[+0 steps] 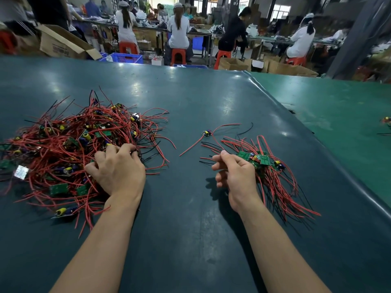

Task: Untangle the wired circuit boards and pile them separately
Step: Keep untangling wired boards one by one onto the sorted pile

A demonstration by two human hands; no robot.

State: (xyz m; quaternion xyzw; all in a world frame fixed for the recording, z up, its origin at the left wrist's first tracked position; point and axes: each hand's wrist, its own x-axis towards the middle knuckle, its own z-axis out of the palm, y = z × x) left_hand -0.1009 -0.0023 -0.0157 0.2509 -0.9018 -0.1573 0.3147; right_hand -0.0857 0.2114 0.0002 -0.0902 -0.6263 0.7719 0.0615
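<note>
My left hand (118,168) has its fingers curled down into the near right edge of the tangled heap of wired circuit boards (69,149), gripping red wires there. My right hand (232,172) pinches a red wire (213,134) between thumb and forefinger, the other fingers loosely curled beneath. That wire runs up to a single small board (207,133) lying on the mat apart from both piles, its red and black leads trailing to the right. Just beside my right hand, touching its far side, is the sorted pile (266,166): green boards stacked together, wires fanning toward me and away. Everything lies on a dark green mat (190,98). Beyond the table edge, seated workers (178,30) face away on red stools (177,56).
</note>
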